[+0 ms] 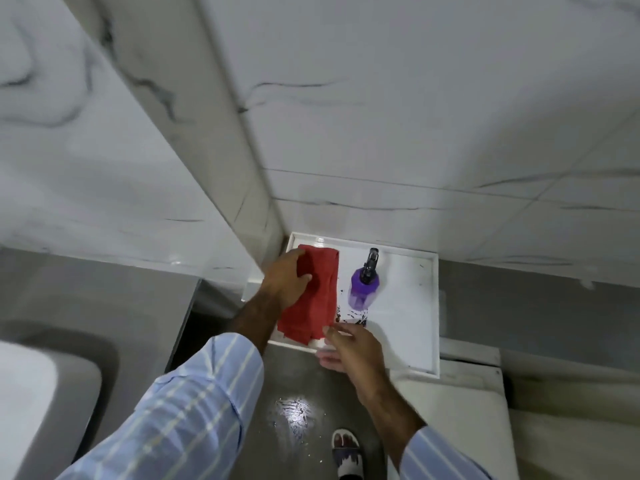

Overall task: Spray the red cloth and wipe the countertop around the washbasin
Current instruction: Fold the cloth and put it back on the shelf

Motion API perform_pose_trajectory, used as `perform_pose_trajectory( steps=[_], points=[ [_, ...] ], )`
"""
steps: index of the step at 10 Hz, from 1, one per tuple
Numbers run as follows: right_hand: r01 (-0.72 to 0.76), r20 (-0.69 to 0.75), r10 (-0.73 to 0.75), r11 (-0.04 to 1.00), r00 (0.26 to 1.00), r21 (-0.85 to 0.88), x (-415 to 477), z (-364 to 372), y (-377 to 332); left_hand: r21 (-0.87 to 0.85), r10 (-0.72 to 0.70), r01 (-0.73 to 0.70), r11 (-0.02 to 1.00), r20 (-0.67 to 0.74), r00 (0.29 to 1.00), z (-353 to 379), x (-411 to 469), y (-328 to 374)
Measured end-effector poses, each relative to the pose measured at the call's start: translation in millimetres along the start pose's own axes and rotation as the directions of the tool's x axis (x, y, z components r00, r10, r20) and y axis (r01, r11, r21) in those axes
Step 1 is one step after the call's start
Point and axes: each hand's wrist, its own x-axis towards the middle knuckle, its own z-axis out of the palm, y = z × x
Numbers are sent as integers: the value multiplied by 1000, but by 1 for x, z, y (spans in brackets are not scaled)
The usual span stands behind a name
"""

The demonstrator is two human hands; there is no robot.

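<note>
A folded red cloth (317, 299) lies on the left side of a white tray (408, 306) set in the corner by the marble wall. My left hand (285, 278) rests on the cloth's far left part, fingers curled onto the fabric. A purple spray bottle (363, 285) with a black nozzle stands upright on the tray just right of the cloth. My right hand (349, 351) hovers at the tray's near edge, fingers apart, close to the cloth's near corner and holding nothing. The white washbasin (38, 403) and grey countertop (114, 292) lie at the lower left.
White marble walls (415, 116) rise behind and left of the tray. A white ledge (467, 386) runs under the tray to the right. Below is a grey floor with a wet patch (294, 410), and a foot in a sandal (348, 452).
</note>
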Motion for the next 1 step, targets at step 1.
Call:
perform_pose_trajectory(
  steps=[1],
  points=[
    [165, -131, -227, 914, 965, -371, -19, -29, 5, 68, 66, -64, 996, -28, 997, -1, -31, -5]
  ],
)
